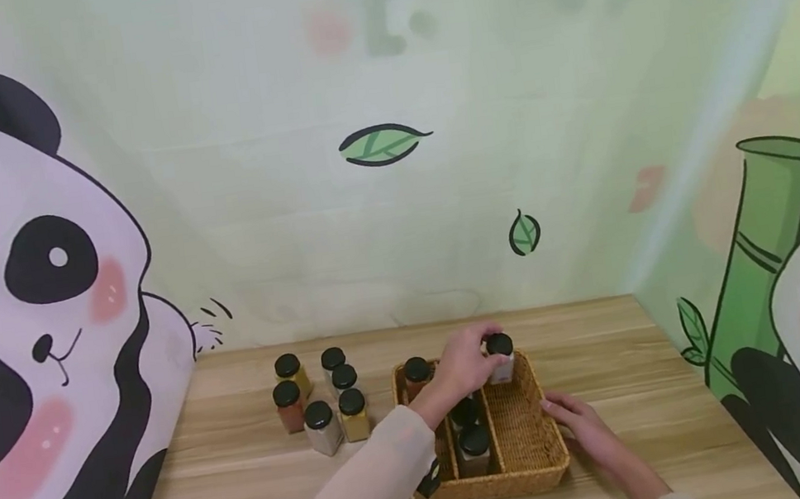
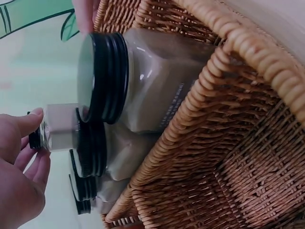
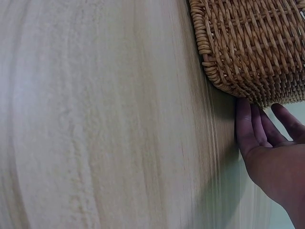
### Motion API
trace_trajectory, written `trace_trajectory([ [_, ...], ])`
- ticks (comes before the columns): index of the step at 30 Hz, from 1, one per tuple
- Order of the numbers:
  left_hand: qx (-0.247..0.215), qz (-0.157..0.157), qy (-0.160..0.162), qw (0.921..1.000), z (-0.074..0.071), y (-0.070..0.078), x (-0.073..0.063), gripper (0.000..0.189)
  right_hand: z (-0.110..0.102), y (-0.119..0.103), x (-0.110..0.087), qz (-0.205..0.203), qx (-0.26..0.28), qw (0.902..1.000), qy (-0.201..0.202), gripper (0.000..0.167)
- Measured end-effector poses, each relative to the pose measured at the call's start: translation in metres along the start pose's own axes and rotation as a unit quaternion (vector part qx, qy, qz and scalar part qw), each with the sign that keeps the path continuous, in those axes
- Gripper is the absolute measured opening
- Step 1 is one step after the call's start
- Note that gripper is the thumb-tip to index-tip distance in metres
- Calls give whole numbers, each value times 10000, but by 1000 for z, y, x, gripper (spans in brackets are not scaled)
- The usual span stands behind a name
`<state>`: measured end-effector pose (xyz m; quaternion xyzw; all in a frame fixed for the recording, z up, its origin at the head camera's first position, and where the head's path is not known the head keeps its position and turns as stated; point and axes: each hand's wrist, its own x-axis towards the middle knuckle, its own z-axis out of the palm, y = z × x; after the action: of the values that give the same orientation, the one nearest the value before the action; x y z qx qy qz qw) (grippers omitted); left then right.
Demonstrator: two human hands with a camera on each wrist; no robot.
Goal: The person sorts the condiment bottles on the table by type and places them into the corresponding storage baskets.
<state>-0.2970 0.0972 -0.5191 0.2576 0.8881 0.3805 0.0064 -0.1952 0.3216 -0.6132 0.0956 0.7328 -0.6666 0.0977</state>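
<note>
Carefully, the left hand (image 1: 465, 362) pinched a black-lidded jar (image 1: 502, 370) by its lid at the wicker basket's (image 1: 493, 488) one o'clock. At three o'clock the right hand (image 1: 585, 424), fingers nearly straight, touched its outer wall. Six other jars (image 1: 325, 437) stood between nine and ten o'clock.

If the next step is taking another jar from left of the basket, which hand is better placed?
Probably the left hand, once it releases its jar: the group of jars stands on that side. The right hand touches the basket at its right side, farther away.
</note>
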Motion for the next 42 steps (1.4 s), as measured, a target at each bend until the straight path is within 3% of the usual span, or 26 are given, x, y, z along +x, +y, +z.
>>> trace_trajectory([
  [13, 536, -328, -151, 9979, 23, -7, 5, 47, -3, 1, 0, -42, -116, 9999, -99, 60],
  [22, 1136, -226, -174, 9931, 27, -6, 3, 47, -4, 2, 2, -23, -135, 9999, -64, 61],
  [28, 1316, -302, -368, 9902, 27, -5, 5, 52, -3, 3, 1, -38, -146, 9999, -57, 65],
  [32, 1332, -331, -667, 9883, 16, 0, 5, 61, -3, 2, 1, -27, -122, 9999, -55, 63],
  [36, 1167, -220, -895, 9889, -10, 5, -2, 69, 1, 2, -2, -49, -128, 9999, -7, 62],
  [42, 682, 69, -622, 9957, -60, 6, -27, 70, 3, -1, -4, -46, -123, 9999, 70, 63],
])
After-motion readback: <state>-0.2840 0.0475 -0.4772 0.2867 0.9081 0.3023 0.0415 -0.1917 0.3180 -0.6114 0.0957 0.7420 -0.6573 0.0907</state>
